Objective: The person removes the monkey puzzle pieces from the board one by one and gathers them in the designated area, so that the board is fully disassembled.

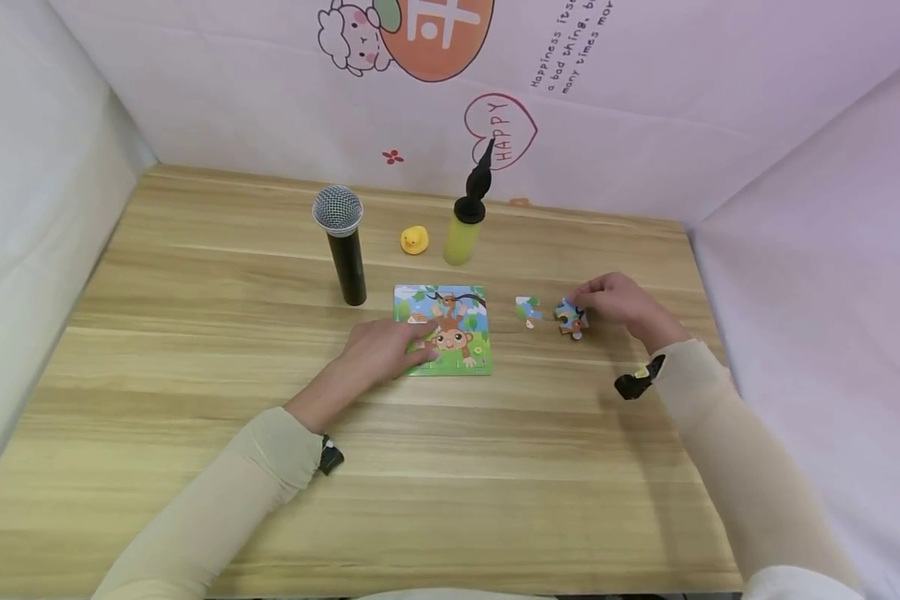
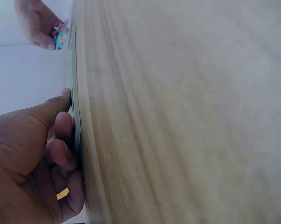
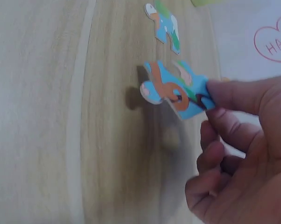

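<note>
Pinching a piece [image 3: 194, 95] by the right edge of the counter [image 1: 540, 467] with the right hand [image 1: 621, 302], resting the left hand [image 1: 378, 348] on the puzzle [image 1: 478, 352], seemingly at pickup, likely needing alignment next.

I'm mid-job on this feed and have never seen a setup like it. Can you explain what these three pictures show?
There is no robot here: a person works with two bare hands, the left hand and the right hand. The wide picture comes from a head-worn camera looking down. The other two come from cameras on the left and right wrists, so the table looks tilted there.

On it lies a puzzle with a monkey picture, with a loose piece to its right. Also there are a microphone, a yellow duck and a yellow, black-topped object.

The left hand rests on the puzzle's left side; the right pinches another puzzle piece.
</note>
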Demonstrator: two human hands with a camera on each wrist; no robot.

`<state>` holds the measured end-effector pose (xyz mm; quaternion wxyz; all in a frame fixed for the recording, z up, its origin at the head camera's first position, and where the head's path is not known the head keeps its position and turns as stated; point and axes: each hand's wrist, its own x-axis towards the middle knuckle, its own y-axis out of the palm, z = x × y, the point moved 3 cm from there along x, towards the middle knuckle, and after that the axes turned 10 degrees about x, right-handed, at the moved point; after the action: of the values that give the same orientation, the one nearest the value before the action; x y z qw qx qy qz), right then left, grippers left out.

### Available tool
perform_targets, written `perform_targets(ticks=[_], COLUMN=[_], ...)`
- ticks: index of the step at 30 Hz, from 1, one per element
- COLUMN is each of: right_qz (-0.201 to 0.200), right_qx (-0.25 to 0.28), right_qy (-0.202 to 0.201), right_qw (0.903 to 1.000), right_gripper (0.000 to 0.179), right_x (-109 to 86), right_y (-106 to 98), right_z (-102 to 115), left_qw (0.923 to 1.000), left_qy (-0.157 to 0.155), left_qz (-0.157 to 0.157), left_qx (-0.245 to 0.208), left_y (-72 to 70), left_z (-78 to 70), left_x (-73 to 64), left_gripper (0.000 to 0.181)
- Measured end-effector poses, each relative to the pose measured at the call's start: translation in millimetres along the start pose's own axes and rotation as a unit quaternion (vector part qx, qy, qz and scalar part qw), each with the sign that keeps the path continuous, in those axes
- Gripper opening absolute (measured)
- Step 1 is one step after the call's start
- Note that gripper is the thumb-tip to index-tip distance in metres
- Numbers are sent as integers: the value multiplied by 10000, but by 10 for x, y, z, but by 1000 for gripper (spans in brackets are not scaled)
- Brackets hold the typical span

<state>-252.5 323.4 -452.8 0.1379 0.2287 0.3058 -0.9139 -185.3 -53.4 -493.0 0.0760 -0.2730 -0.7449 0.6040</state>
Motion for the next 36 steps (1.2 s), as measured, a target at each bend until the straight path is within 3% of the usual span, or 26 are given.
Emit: perform_targets(ticks=[8, 21, 36], right_qz=[-276, -1082, -1258], right_qx=[508, -117, -181], right_qy=[521, 146, 109], right_qw=[9970, 9940, 9918], right_gripper=[45, 44, 41], right_x=[66, 81, 76], right_y=[-11, 43, 68], right_z=[-94, -78, -165], left_qw=[10000, 9999, 9988], left_qy=[5, 104, 312], left_qz=[47, 19, 320], left_qx=[29, 39, 176], left_y=[5, -11, -48], left_z=[-6, -11, -23], left_x=[10, -2, 13], left_gripper=[59, 59, 59])
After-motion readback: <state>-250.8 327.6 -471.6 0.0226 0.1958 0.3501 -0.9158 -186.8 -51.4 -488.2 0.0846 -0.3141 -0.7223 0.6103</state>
